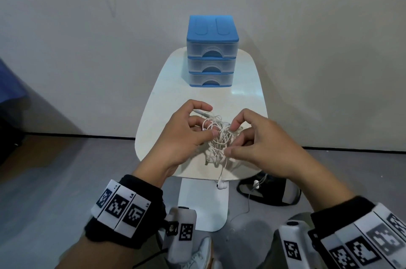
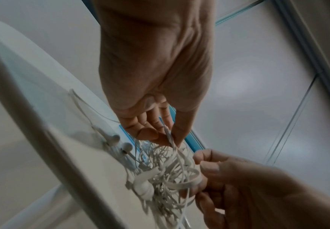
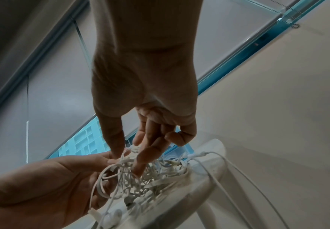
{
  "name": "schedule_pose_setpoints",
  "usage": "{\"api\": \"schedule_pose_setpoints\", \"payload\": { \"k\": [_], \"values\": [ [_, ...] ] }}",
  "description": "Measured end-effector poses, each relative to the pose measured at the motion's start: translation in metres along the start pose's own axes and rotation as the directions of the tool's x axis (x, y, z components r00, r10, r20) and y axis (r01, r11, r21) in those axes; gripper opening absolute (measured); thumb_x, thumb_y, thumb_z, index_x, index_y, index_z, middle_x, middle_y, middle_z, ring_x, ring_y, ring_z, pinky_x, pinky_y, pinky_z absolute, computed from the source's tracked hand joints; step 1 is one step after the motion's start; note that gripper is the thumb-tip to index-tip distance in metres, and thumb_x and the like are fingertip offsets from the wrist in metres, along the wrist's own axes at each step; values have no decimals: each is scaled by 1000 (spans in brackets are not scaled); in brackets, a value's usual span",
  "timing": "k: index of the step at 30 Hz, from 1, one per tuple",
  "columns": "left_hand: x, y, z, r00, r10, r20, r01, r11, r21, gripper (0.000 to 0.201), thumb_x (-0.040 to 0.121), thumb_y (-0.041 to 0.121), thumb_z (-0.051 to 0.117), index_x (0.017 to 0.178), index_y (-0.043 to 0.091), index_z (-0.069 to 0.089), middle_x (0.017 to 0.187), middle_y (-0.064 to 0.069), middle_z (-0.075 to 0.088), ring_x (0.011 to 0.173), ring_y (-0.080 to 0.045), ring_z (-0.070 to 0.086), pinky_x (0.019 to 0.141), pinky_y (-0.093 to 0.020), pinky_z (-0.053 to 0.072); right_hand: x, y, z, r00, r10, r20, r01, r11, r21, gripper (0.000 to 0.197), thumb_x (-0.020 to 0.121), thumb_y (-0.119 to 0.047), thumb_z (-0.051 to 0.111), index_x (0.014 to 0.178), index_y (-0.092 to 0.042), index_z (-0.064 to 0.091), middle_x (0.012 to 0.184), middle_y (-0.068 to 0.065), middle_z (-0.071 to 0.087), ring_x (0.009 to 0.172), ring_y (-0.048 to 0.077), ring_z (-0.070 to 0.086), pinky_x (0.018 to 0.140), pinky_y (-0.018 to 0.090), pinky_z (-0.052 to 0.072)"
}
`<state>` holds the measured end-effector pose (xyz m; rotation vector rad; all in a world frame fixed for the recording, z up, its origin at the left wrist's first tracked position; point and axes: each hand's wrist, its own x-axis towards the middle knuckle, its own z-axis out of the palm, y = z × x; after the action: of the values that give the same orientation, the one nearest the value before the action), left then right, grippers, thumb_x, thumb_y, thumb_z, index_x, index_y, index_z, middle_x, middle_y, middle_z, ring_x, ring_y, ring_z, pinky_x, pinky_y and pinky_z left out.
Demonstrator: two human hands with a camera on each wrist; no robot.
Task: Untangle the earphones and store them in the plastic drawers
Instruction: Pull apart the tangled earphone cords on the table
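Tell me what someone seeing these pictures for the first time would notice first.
The eye goes to the knotted clump of white wired earphones above the near end of the small white rounded table, with the left hand and right hand pinching into its cords from either side. Behind it, at the table's far end, stands the blue-topped translucent plastic three-drawer unit, all drawers shut. A few earbuds dangle off the table's near edge.

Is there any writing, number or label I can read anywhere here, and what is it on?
"L4" and "L5": small print above the square coded tags on the left wristband.
A third small mark on that band: too small to read.
Right wristband tags: blurred, nothing readable.
Blue plastic drawers: no text visible.
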<state>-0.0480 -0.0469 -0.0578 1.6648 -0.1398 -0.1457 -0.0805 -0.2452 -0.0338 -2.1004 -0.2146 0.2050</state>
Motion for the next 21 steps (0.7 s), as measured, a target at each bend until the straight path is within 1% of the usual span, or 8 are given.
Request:
{"api": "schedule_pose_setpoints", "payload": {
  "k": [2, 3, 5, 8, 10, 13, 17, 21],
  "values": [
    [-1, 0, 1, 1000, -3, 4, 3, 1000, -12, 43, 87, -3, 76, 118, 22, 62, 85, -8, 69, 72, -18, 60, 68, -30, 48, -1, 3, 5, 1000, 4, 18, -3, 1000, -15, 41, 81, -11, 83, 101, -26, 50, 78, 2, 77, 69, 29, 65, 69, 43, 54],
    [-1, 0, 1, 1000, -7, 3, 7, 1000, -16, 42, 87, -4, 75, 118, 20, 62, 85, -9, 69, 72, -19, 60, 67, -29, 48, 0, 5, 7, 1000, -2, 18, 2, 1000, -11, 42, 82, -8, 81, 102, -26, 49, 78, 1, 77, 67, 24, 64, 70, 42, 54],
    [-1, 0, 1, 1000, -13, -1, 13, 1000, -12, 39, 88, -5, 73, 117, 19, 63, 84, -9, 68, 71, -18, 60, 65, -26, 49, 2, 7, 7, 1000, -14, 8, 14, 1000, 1, 43, 83, -6, 80, 104, -26, 48, 78, 2, 77, 60, 13, 57, 68, 35, 49],
    [-1, 0, -1, 1000, 5, 10, -5, 1000, 30, 34, 89, -1, 73, 111, 23, 63, 87, -10, 66, 70, -20, 56, 64, -31, 45, 4, 7, 3, 1000, -15, 2, 15, 1000, 10, 37, 85, -5, 77, 104, -24, 51, 79, 3, 76, 60, 10, 56, 68, 31, 47],
    [-1, 1, -2, 999, 35, 28, -37, 996, 81, 28, 90, 4, 75, 104, 26, 64, 89, -8, 64, 70, -21, 53, 64, -30, 42, 6, 6, 2, 999, -38, -25, 38, 999, 4, 26, 87, -11, 77, 99, -23, 58, 74, 1, 74, 61, 12, 56, 67, 35, 48],
    [0, 2, 1, 997, 81, 16, -83, 986, 143, 20, 91, 10, 76, 95, 25, 63, 86, 0, 63, 65, -16, 51, 58, -22, 41, 12, 2, 1, 986, -120, -115, 109, 989, -96, 11, 87, -27, 79, 85, -24, 68, 70, -2, 70, 57, 9, 55, 63, 31, 47],
    [0, 7, 7, 990, 143, -13, -139, 976, 165, 15, 93, 11, 73, 94, 19, 60, 81, 7, 59, 54, -9, 46, 55, -16, 40, 21, -7, 6, 975, -164, -152, 112, 948, -299, 16, 87, -24, 74, 72, -21, 70, 66, -4, 68, 59, 8, 55, 62, 29, 48],
    [-4, 10, 6, 990, 136, 28, -139, 968, 208, 25, 88, 6, 76, 99, 21, 59, 92, -7, 64, 61, -15, 48, 57, -21, 45, 26, -15, 4, 967, -144, -211, 81, 956, -283, 17, 85, -18, 71, 68, -20, 69, 66, -5, 68, 57, 7, 55, 58, 24, 47]
  ]
}}
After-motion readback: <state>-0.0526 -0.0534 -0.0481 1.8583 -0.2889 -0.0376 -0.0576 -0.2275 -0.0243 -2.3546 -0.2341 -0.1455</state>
